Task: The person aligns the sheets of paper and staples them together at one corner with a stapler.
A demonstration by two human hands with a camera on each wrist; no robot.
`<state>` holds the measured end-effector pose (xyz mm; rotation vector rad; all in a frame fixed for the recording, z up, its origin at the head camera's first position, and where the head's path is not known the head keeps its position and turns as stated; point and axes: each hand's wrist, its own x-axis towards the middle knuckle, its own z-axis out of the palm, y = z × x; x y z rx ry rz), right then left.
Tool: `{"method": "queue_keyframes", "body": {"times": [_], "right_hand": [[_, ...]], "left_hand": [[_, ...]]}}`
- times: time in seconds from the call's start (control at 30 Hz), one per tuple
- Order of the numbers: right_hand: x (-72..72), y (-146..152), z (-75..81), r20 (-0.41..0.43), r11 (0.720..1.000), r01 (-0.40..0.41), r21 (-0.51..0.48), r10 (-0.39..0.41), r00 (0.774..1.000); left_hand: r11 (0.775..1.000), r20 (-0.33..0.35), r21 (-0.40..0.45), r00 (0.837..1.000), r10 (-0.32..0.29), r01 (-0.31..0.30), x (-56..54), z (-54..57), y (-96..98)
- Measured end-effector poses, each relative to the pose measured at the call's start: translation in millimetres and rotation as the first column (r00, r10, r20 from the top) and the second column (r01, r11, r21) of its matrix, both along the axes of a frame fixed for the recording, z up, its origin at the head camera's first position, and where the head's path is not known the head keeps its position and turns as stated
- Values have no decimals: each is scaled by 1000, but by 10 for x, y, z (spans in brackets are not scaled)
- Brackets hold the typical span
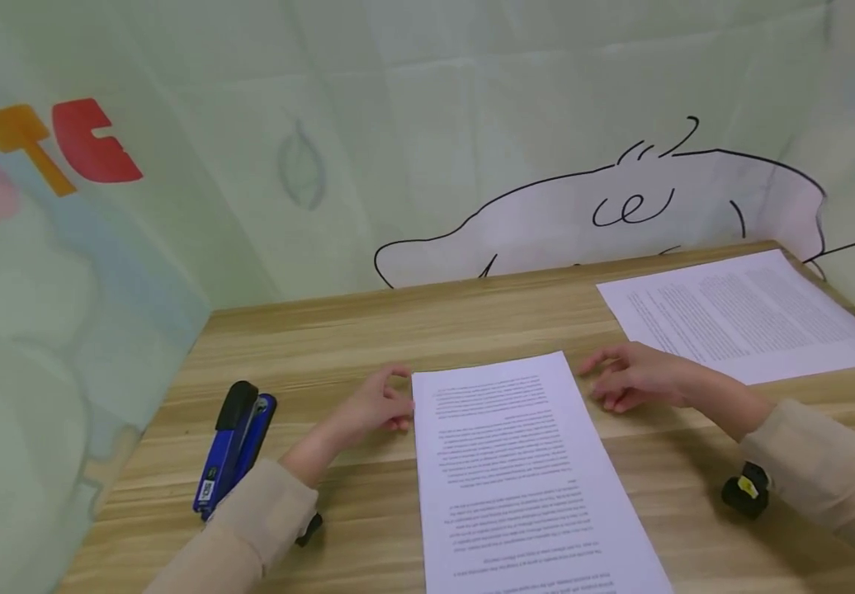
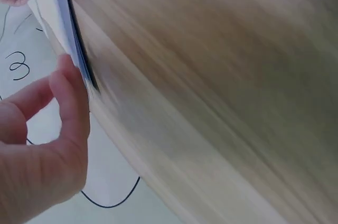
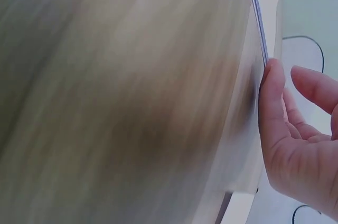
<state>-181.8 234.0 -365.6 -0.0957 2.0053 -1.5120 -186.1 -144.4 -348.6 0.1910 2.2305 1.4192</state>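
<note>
Printed paper (image 1: 505,478) lies lengthwise on the wooden table between the two hands, its text upside down in the head view. My left hand (image 1: 371,406) is at its left edge near the far corner, fingers loosely bent. In the left wrist view, a fingertip of the left hand (image 2: 50,139) meets the edge of the paper. My right hand (image 1: 639,378) is beside the far right corner, fingers relaxed and spread a little. The right wrist view shows the thumb tip of the right hand (image 3: 296,150) right at the paper's edge.
A blue and black stapler (image 1: 233,450) rests on the table (image 1: 309,338) left of the left forearm. Another printed sheet (image 1: 739,318) lies at the back right, partly behind the right hand. A curtain (image 1: 427,148) with line drawings hangs behind the table.
</note>
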Motion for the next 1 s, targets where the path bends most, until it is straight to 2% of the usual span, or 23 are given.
{"method": "queue_keyframes", "body": {"times": [0.17, 0.23, 0.33, 0.4, 0.53, 0.67, 0.73, 0.8, 0.93, 1.0], "right_hand": [[-60, 128, 42, -22, 999, 7, 49, -6, 1000], [-86, 226, 74, -46, 996, 16, 89, -12, 999], [-133, 405, 128, -95, 988, 32, 153, -17, 995], [-165, 529, 170, -124, 979, 45, 201, -20, 992], [-220, 801, 272, -174, 955, 92, 282, -43, 984], [-292, 1118, 342, -224, 924, 151, 352, -74, 972], [-338, 1316, 321, -261, 899, 197, 391, -97, 960], [-373, 1542, 257, -314, 865, 272, 421, -142, 939], [-428, 2005, -12, -478, 753, 465, 467, -228, 849], [-427, 2172, -106, -523, 695, 535, 479, -264, 811]], "left_hand": [[995, -163, -82, 986, 38, -52, -96, 53, -73], [993, -188, -98, 981, 46, -65, -147, 82, -41], [994, -166, -90, 985, 49, -65, -207, 122, 74], [996, -125, -67, 991, 51, -60, -233, 141, 190], [998, -36, 47, 999, 34, -32, -262, 156, 477], [985, 34, 172, 999, -3, -2, -256, 196, 758], [974, 63, 227, 998, -23, 8, -248, 223, 894], [963, 80, 268, 996, -46, 23, -239, 235, 1025], [945, 117, 325, 990, -81, 39, -218, 221, 1265], [934, 154, 357, 985, -76, 16, -213, 207, 1380]]}}
